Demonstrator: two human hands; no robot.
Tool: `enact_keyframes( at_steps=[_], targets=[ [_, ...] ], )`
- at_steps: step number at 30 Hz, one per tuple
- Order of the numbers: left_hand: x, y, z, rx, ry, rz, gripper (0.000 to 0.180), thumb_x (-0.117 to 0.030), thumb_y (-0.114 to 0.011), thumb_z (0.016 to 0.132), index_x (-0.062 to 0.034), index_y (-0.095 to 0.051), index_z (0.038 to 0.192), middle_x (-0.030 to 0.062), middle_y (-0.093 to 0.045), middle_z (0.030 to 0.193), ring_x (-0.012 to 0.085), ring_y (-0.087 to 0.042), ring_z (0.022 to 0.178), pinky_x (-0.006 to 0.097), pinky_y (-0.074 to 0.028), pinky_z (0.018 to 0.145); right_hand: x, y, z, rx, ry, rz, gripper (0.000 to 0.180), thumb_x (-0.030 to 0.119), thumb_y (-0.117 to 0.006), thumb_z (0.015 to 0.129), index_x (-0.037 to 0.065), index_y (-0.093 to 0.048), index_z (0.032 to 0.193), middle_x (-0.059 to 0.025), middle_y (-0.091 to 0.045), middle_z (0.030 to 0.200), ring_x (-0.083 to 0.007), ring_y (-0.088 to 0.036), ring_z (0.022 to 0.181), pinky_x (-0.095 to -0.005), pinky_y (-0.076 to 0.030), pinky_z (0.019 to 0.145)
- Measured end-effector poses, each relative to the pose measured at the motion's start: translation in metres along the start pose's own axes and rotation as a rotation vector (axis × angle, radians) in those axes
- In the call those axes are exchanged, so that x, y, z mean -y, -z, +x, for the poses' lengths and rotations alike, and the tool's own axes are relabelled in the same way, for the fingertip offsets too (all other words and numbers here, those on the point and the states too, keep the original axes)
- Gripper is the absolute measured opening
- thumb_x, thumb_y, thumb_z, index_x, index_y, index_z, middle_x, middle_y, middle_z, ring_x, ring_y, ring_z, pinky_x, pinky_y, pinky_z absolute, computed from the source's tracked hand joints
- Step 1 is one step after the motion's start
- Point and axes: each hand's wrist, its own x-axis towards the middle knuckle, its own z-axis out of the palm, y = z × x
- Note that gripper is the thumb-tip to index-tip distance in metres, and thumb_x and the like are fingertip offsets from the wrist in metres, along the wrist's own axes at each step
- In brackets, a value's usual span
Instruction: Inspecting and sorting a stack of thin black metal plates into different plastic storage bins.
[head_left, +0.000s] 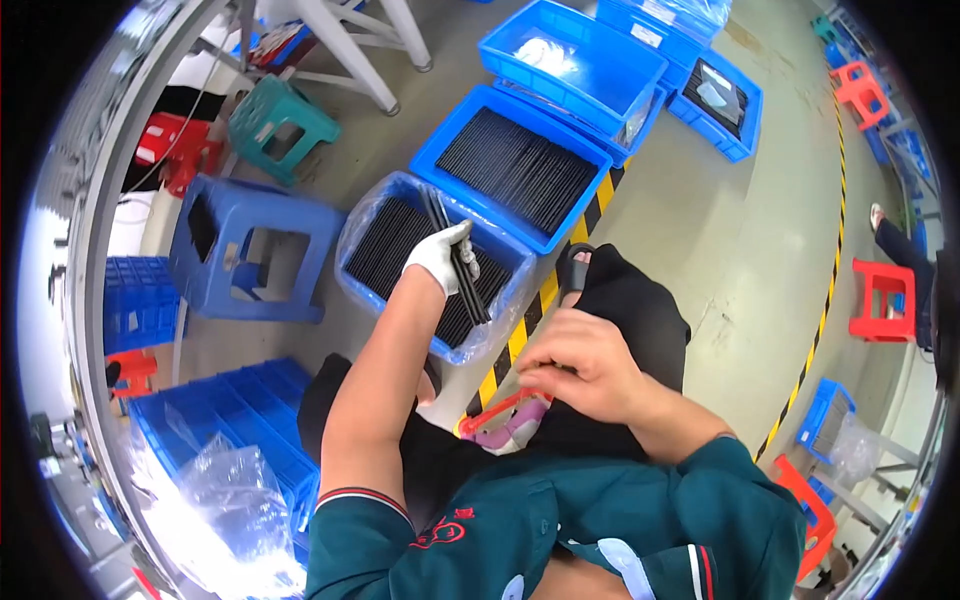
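Green shirt (pixel 640 505); left grip (pixel 438 258) clasps strips (pixel 474 297) slanting lengthwise down-right; right grip (pixel 588 365) unclear

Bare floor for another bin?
Free: floor bounded by the right trouser leg, right-hand striped line and upper-right bin. Crowded: around the gloved left hand, with lined bin, neighbouring bin and blue stool.

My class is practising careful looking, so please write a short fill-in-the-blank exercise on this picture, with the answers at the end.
1. The hand that holds the dark strips is the person's ____ one.
2. The glove on that hand is ____ in colour.
3. The plastic-lined bin below those strips is coloured ____.
4. The striped floor tape beside that bin is black and ____.

Missing words: left; white; blue; yellow.
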Motion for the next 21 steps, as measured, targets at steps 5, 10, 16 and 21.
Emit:
enact_keyframes(
  at_steps=[5, 10, 16, 21],
  targets=[
    [-0.039, -0.043, 0.089, -0.041, 0.079, 0.400, 0.028, -0.023, -0.061, 0.090, -0.0102, -0.052, 0.068, 0.0033, -0.051, 0.058, 0.0208, -0.051, 0.052, 0.038, -0.047, 0.055, -0.006, 0.033, -0.009, -0.073, -0.074, 0.011, 0.015, 0.011, -0.076, 0.071, 0.006, -0.068, 0.083, -0.0054, -0.065, 0.078, -0.0241, -0.059, 0.069, -0.0337, -0.047, 0.063],
    [-0.067, -0.085, 0.180, -0.036, 0.016, 0.765, 0.020, -0.020, -0.061, 0.090, -0.0086, -0.057, 0.074, 0.0053, -0.056, 0.064, 0.0202, -0.055, 0.056, 0.038, -0.049, 0.056, -0.014, 0.070, -0.012, -0.104, -0.091, 0.098, 0.024, 0.007, -0.081, 0.068, 0.004, -0.069, 0.089, -0.0068, -0.065, 0.080, -0.0244, -0.061, 0.071, -0.0320, -0.048, 0.063],
    [-0.087, -0.059, 0.326, -0.201, 0.016, 1.061, 0.014, -0.017, -0.067, 0.086, -0.0057, -0.060, 0.088, 0.0073, -0.055, 0.062, 0.0208, -0.051, 0.047, 0.040, -0.041, 0.044, -0.035, 0.087, -0.016, -0.244, -0.172, 0.232, 0.024, 0.011, -0.081, 0.070, 0.002, -0.072, 0.089, -0.0080, -0.064, 0.077, -0.0224, -0.058, 0.068, -0.0304, -0.045, 0.060],
    [-0.065, -0.061, 0.387, -0.511, -0.066, 1.565, 0.039, -0.021, -0.063, 0.085, -0.0107, -0.060, 0.122, 0.0159, -0.057, 0.129, 0.0338, -0.057, 0.117, 0.043, -0.050, 0.093, -0.045, 0.104, -0.001, -0.256, -0.176, 0.220, 0.021, 0.016, -0.070, 0.083, -0.004, -0.065, 0.090, -0.0122, -0.059, 0.082, -0.0249, -0.054, 0.072, -0.0374, -0.043, 0.063]
  ],
)
